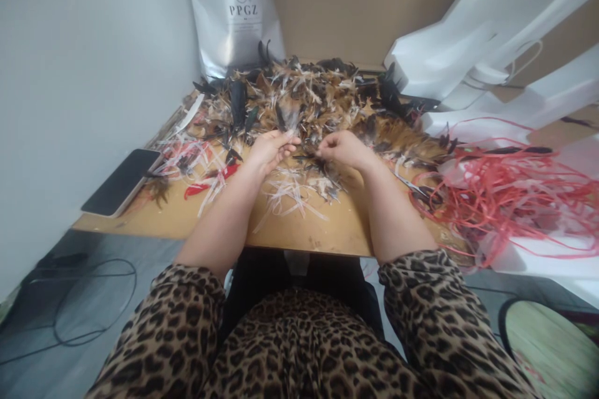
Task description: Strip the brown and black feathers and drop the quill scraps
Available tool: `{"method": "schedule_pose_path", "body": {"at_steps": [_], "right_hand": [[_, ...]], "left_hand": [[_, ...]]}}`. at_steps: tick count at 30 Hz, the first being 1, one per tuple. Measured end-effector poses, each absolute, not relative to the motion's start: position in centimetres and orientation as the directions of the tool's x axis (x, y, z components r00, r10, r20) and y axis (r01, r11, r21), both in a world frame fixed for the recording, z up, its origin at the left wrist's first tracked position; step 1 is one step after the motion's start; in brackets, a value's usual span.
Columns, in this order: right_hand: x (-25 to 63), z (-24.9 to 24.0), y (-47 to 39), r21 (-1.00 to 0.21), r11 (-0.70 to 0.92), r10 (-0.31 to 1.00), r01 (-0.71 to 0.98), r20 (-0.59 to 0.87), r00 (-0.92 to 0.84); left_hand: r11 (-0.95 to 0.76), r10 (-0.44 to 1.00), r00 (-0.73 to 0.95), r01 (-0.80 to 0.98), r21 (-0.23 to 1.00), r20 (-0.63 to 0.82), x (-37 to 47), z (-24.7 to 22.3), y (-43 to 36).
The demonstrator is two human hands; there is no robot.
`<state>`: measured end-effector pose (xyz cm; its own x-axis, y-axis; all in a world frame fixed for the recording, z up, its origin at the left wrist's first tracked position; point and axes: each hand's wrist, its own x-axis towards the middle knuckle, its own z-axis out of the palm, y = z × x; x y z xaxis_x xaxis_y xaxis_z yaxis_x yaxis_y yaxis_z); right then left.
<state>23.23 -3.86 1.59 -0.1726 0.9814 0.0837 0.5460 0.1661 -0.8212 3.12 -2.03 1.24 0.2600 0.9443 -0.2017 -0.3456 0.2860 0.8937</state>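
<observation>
Over the near side of a heap of brown and black feathers (327, 90), my left hand (272, 151) pinches a pale greyish feather (291, 116) between thumb and fingers, its tip pointing away from me. A short gap to the right, my right hand (345, 148) is closed, thumb against fingertips. Whatever it may hold is too small and blurred to make out. Below both hands lie white ribbon strips (292, 194) and loose feather bits (327, 184).
A phone (120, 184) lies at the table's left edge, near a red strip (199, 188). Scissors (416, 187) rest right of my right forearm, beside tangled red ribbon (510, 199). Behind the heap stands a silver bag (234, 37); white foam pieces (435, 56) stand at right.
</observation>
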Motion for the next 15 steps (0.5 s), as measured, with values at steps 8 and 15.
{"method": "schedule_pose_path", "body": {"at_steps": [8, 15], "right_hand": [[20.6, 2.4, -4.3, -0.933, -0.058, 0.998, -0.356, -0.05, -0.033], [19.0, 1.0, -3.9, -0.865, -0.125, 0.992, -0.485, -0.101, -0.076]], "left_hand": [[0.367, 0.892, 0.393, -0.343, 0.864, -0.223, 3.1, 1.2, -2.4], [0.393, 0.845, 0.491, -0.305, 0.868, -0.21, 3.2, 1.0, -2.6]]}}
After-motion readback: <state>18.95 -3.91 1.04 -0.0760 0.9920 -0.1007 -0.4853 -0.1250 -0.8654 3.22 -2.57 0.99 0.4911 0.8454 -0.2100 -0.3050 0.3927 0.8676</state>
